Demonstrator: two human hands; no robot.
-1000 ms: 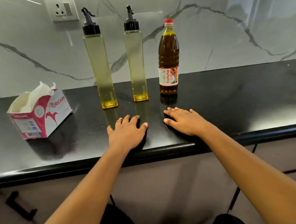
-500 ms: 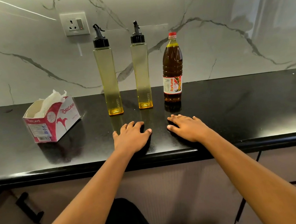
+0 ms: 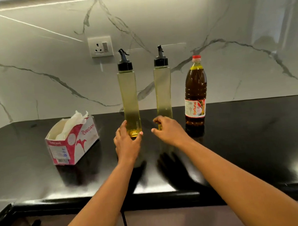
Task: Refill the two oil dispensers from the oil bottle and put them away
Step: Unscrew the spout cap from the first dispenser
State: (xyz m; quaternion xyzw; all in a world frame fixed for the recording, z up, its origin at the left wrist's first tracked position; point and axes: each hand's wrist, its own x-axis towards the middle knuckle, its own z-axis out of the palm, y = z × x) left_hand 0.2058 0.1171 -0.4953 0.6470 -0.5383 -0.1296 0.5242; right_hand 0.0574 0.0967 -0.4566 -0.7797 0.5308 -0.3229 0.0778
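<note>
I count two tall oil dispensers on the black countertop (image 3: pixel 256 139), the left dispenser (image 3: pixel 128 96) and the right dispenser (image 3: pixel 163 93), with one Fortune oil bottle (image 3: pixel 195 90) to their right and one Origami tissue box (image 3: pixel 74 143) to their left. Half a second ago both my hands lay flat near the counter's edge. Now my left hand (image 3: pixel 127 142) grips the left dispenser's base, and my right hand (image 3: pixel 170 131) curls at the right dispenser's base; whether it grips, I cannot tell.

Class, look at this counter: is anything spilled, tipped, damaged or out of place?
Nothing is spilled or tipped: the left dispenser, right dispenser and oil bottle stand upright and capped. Only the tissue box looks rough, its top open with tissue bunched out.
</note>
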